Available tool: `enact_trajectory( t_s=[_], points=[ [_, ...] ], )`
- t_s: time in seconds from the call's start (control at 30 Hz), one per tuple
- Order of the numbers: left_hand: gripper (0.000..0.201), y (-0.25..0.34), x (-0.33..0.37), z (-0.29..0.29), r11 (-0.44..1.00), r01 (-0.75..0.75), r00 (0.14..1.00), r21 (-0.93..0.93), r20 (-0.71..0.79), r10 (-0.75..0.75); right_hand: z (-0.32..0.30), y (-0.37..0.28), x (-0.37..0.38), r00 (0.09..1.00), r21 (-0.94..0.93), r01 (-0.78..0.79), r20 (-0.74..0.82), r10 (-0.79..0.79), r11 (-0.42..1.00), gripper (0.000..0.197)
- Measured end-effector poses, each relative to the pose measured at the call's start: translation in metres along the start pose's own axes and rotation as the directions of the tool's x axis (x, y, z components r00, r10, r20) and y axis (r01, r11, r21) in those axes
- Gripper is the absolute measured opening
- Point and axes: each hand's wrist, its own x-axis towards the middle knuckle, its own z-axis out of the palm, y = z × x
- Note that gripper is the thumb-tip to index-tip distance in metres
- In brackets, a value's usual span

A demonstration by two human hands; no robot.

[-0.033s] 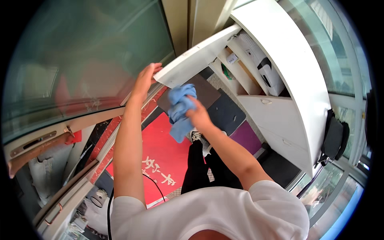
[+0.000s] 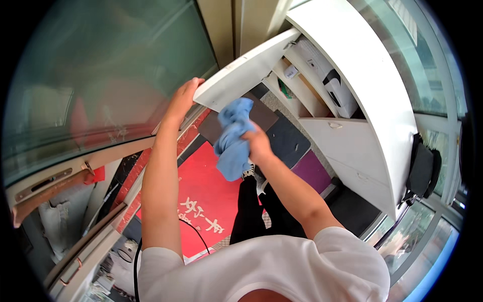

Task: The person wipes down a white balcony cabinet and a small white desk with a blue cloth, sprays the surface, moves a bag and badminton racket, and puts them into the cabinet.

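Observation:
A white cabinet door [image 2: 246,68] stands swung out from the cabinet [image 2: 370,75]. At the door's free outer corner, my left hand [image 2: 181,102] grips the edge, its fingertips over the top and its arm stretched forward. My right hand [image 2: 258,142] is closed around a crumpled blue cloth [image 2: 234,143]. The cloth hangs bunched below the inner side of the door, over the floor mats, and its upper end comes close to the door's lower edge. Whether it touches the door I cannot tell.
Open cabinet shelves hold a white boxy device [image 2: 339,90] and small items. Below are drawer fronts [image 2: 342,138]. A red mat [image 2: 206,194], dark mats [image 2: 287,138] and a purple mat [image 2: 312,171] cover the floor. A glass door [image 2: 110,80] stands left; a black cable [image 2: 196,232] hangs near me.
My right hand has shifted slightly to the right with the cloth, whose upper end now reaches higher. My left hand stays at the door corner.

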Motion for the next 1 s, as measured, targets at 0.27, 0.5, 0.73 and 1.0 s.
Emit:
enact_trajectory(
  t_s=[0.27, 0.5, 0.73, 1.0],
  points=[
    [0.056, -0.014, 0.027, 0.019, 0.727, 0.022, 0.997, 0.686, -0.067, 0.033, 0.090, -0.028, 0.061, 0.735, -0.330, 0.656, 0.078, -0.674, 0.678, 0.076],
    [0.059, 0.004, 0.010, 0.015, 0.587, -0.050, 0.981, 0.808, -0.069, 0.179, 0.044, -0.033, 0.143, 0.575, -0.536, 0.641, -0.139, -0.806, 0.550, 0.074],
    [0.062, 0.013, 0.004, 0.014, 0.605, -0.156, 0.970, 0.781, 0.004, 0.244, -0.060, -0.054, 0.224, 0.280, -0.806, 0.540, -0.100, -0.955, 0.243, 0.068],
    [0.059, 0.024, 0.016, 0.000, 0.643, -0.246, 0.960, 0.725, 0.089, 0.267, -0.141, 0.090, 0.304, 0.329, -0.818, 0.155, -0.487, -0.809, 0.555, 0.055]
  ],
)
